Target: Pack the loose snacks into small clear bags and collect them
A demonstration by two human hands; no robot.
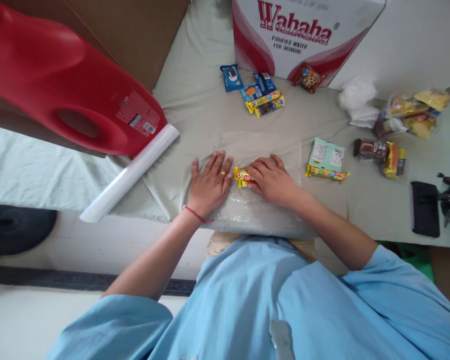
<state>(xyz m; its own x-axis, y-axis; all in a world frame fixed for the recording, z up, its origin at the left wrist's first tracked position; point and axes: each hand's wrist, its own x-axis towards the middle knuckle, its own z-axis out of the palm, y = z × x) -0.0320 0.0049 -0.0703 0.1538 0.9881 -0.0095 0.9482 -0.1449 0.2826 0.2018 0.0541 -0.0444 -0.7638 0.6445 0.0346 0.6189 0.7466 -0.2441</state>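
A small yellow snack packet (243, 177) lies on a sheet of clear plastic wrap (247, 210) spread over the table's near edge. My left hand (209, 184) lies flat beside the packet's left end, fingers stretched out and apart, a ring on one finger and a red thread at the wrist. My right hand (272, 179) rests on the packet's right end, fingers curled down over it and pressing on it and the wrap.
A roll of wrap (129, 173) lies at the left under a big red jug (60, 82). Several snack packets (262, 97) sit before a Wahaha carton (300, 35). More snacks (327, 165), a filled bag (412, 117), tissue (357, 100) and a black phone (424, 208) lie right.
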